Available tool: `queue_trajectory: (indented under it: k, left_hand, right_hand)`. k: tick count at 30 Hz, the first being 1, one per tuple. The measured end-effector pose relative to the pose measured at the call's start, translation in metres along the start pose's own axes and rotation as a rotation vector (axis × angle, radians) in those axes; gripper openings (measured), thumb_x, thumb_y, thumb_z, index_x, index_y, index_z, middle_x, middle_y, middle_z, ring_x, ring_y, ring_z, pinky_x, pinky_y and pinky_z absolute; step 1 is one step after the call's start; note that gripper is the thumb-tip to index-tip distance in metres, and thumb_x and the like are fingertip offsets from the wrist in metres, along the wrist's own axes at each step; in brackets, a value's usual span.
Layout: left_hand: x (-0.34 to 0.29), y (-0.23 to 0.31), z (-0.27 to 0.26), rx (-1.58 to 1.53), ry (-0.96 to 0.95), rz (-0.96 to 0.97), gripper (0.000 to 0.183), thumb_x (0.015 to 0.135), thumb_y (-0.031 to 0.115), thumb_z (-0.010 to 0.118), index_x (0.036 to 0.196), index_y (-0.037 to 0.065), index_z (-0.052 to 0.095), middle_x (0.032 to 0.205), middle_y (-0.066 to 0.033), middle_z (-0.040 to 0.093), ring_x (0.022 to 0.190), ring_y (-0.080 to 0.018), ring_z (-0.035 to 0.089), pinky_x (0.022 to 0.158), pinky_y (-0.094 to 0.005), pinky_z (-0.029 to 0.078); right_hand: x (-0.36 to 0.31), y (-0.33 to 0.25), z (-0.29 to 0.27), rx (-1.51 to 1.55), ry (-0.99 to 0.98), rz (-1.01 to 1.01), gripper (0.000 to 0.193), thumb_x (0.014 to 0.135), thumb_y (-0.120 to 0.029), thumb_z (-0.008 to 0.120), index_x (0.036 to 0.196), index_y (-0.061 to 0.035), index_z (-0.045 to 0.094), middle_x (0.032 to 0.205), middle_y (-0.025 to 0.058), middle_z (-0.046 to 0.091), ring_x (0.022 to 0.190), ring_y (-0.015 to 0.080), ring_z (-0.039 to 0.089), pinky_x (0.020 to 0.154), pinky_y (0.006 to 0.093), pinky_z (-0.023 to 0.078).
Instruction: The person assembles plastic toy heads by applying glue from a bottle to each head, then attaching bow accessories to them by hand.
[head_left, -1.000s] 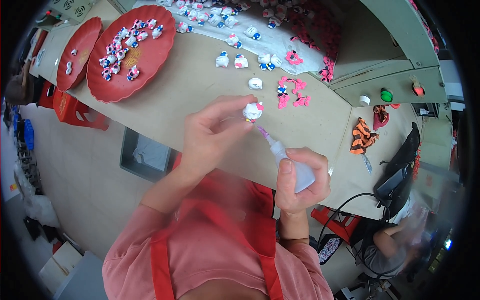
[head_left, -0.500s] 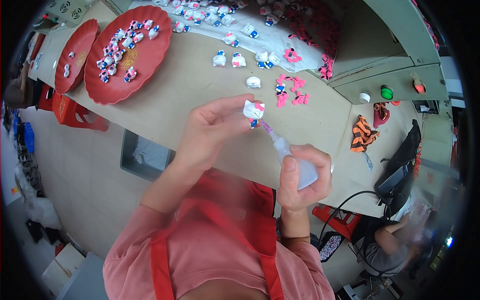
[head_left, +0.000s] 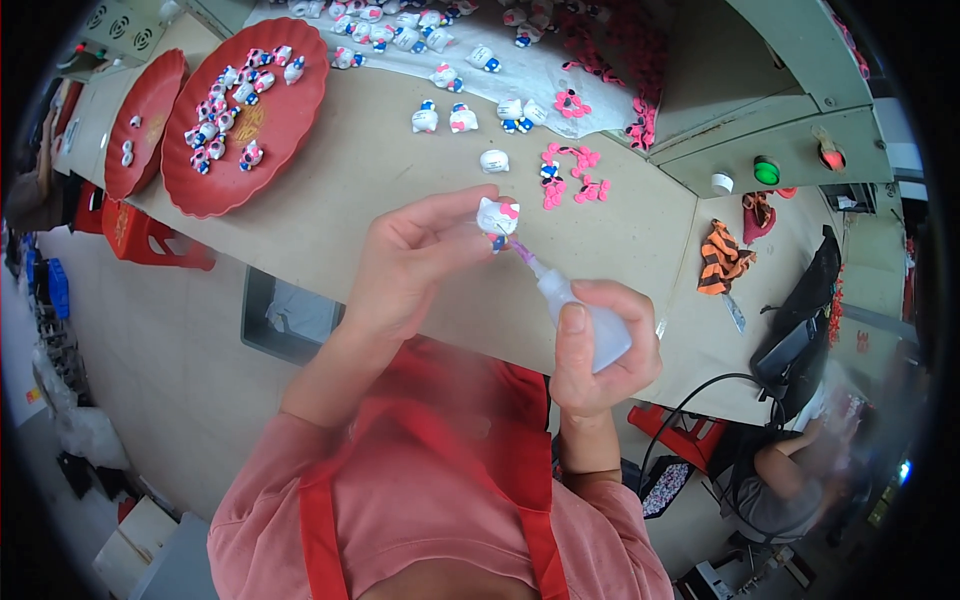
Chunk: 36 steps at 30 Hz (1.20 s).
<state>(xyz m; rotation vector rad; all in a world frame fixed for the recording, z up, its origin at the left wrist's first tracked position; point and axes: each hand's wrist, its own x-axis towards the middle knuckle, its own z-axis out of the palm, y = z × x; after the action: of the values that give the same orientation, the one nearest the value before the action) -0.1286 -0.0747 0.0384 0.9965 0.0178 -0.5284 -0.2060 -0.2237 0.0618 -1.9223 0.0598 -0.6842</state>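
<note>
Above the table (head_left: 625, 250), fingers of the left hand (head_left: 395, 255) pinch a figurine (head_left: 496, 217), probably light, rigid and best held by the head, while those of the right hand (head_left: 590, 385) wrap a bottle (head_left: 607, 337), likely soft to squeeze.

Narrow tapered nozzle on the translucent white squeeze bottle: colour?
Pinkish purple; the narrow tapered nozzle shows best in the head view.

A pink-bowed, blue-and-white figurine (head_left: 497, 216) shows at 12 o'clock, a milky-white, purple-tipped bottle (head_left: 607, 342) at 4, a gold-patterned red plate (head_left: 282, 135) at 10, an orange-and-dark striped cloth (head_left: 722, 262) at 3.
</note>
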Motion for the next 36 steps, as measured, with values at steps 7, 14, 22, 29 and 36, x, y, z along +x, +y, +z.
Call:
queue_trajectory:
  k: [7, 14, 22, 29, 36]
  left_hand:
    - [0.007, -0.009, -0.012, -0.044, 0.042, -0.024, 0.039, 0.078, -0.002, 0.057, 0.117, -0.004, 0.051, 0.103, -0.0139, 0.061, 0.09, -0.0194, 0.062, 0.078, -0.0268, 0.049]
    - [0.003, -0.007, -0.007, -0.053, -0.026, -0.1, 0.038, 0.078, -0.005, 0.057, 0.115, -0.006, 0.052, 0.105, -0.0146, 0.06, 0.094, -0.0201, 0.059, 0.084, -0.0309, 0.046]
    - [0.003, -0.026, 0.005, 0.153, 0.014, 0.099, 0.038, 0.079, -0.008, 0.056, 0.116, -0.003, 0.052, 0.102, -0.0122, 0.061, 0.09, -0.0146, 0.06, 0.08, -0.0255, 0.048]
    - [-0.001, -0.029, 0.018, 0.212, -0.007, 0.174, 0.034, 0.081, -0.009, 0.054, 0.114, -0.004, 0.053, 0.104, -0.0115, 0.06, 0.092, -0.0137, 0.058, 0.081, -0.0249, 0.048]
    - [-0.003, -0.028, 0.012, 0.272, -0.032, 0.259, 0.031, 0.08, -0.01, 0.055, 0.111, -0.005, 0.055, 0.107, -0.0135, 0.059, 0.095, -0.0157, 0.058, 0.082, -0.0265, 0.047]
  right_hand:
    - [0.018, 0.027, -0.009, 0.341, 0.039, 0.703, 0.025, 0.076, -0.006, 0.061, 0.098, 0.0035, 0.052, 0.072, 0.0071, 0.057, 0.054, 0.0127, 0.055, 0.047, 0.0219, 0.042]
    - [0.065, 0.1, -0.017, -0.434, -0.127, 0.415, 0.02, 0.074, -0.006, 0.064, 0.091, 0.0001, 0.056, 0.077, 0.0059, 0.062, 0.065, 0.0139, 0.057, 0.058, 0.0267, 0.045]
    - [0.044, 0.05, -0.022, 0.066, -0.173, 0.607, 0.011, 0.074, -0.006, 0.065, 0.083, -0.0004, 0.064, 0.078, 0.0069, 0.062, 0.067, 0.0132, 0.058, 0.061, 0.0251, 0.044]
    - [0.027, 0.014, -0.002, 0.224, -0.29, 0.484, 0.009, 0.072, -0.001, 0.067, 0.081, -0.0011, 0.065, 0.081, 0.0013, 0.062, 0.069, 0.0063, 0.054, 0.062, 0.0209, 0.043]
    - [0.025, 0.006, 0.004, 0.165, -0.172, 0.66, 0.01, 0.073, -0.005, 0.07, 0.079, -0.0008, 0.064, 0.07, -0.0007, 0.061, 0.065, 0.0037, 0.051, 0.058, 0.0192, 0.042]
